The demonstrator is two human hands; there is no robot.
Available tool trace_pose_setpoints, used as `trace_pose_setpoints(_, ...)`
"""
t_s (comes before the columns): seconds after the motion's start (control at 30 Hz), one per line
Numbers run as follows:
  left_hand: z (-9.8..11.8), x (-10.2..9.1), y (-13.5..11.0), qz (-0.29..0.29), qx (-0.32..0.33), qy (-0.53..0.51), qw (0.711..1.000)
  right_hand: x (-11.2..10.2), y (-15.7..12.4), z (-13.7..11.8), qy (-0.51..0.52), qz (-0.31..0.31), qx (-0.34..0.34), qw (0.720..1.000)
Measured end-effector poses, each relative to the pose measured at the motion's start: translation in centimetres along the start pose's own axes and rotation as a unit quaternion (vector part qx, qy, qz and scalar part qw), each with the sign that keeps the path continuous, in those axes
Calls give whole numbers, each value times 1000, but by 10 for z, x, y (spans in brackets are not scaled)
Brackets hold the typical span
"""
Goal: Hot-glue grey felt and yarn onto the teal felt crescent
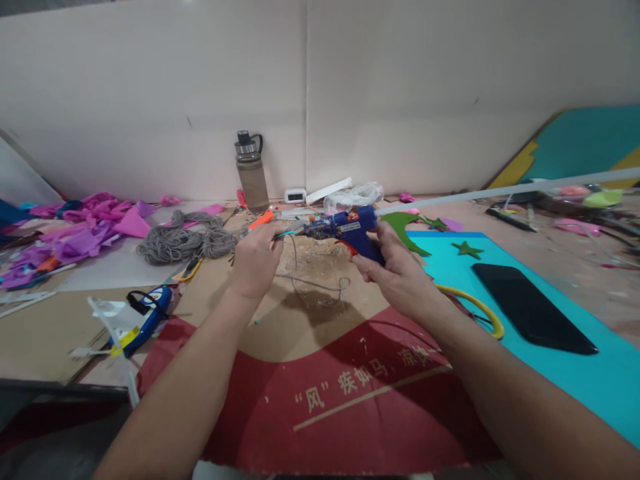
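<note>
1. Your right hand (395, 270) is closed around the handle of the blue glue gun (353, 230), one finger at the orange trigger. You hold the gun off the cardboard (300, 333) in the middle of the scene, nozzle pointing left.
2. Your left hand (256, 260) has its fingers pinched together on a thin piece (287, 233) right at the nozzle. It is too small to tell what it is. Holding it that close likely lets the tip meet it directly.
3. Both hands are raised over the bare cardboard, probably so that drips land there.
4. A thin wire (320, 287) loops on the cardboard just below your hands.
5. The grey cord (185, 241) and pink scraps (85, 230) lie to the far left, well apart.
6. The black phone (533, 308) rests on the teal sheet (575, 380) to the right, clear of the nozzle.
7. The bottle (251, 175) stands upright at the far wall.
</note>
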State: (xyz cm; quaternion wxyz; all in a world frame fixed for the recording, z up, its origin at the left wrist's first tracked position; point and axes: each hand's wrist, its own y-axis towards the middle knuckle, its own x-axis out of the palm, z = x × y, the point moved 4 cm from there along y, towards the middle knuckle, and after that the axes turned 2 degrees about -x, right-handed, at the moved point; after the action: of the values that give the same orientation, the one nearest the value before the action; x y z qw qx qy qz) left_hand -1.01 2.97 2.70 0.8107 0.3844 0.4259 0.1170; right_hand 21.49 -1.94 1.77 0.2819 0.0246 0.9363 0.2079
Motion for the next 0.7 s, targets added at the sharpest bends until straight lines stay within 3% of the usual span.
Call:
trace_pose_setpoints(0.33, 1, -2, 2, -22, -111, -11, 993, 1, 1, -11, 83, -2, 13, 996)
trace_pose_setpoints(0.53, 0, 2, 1, -62, -173, -51, 982, -1, 1, -14, 83, 3, 8, 997)
trace_pose_setpoints(0.7, -2, 5, 0, -71, -185, -97, 975, -1, 1, -13, 54, 3, 6, 999)
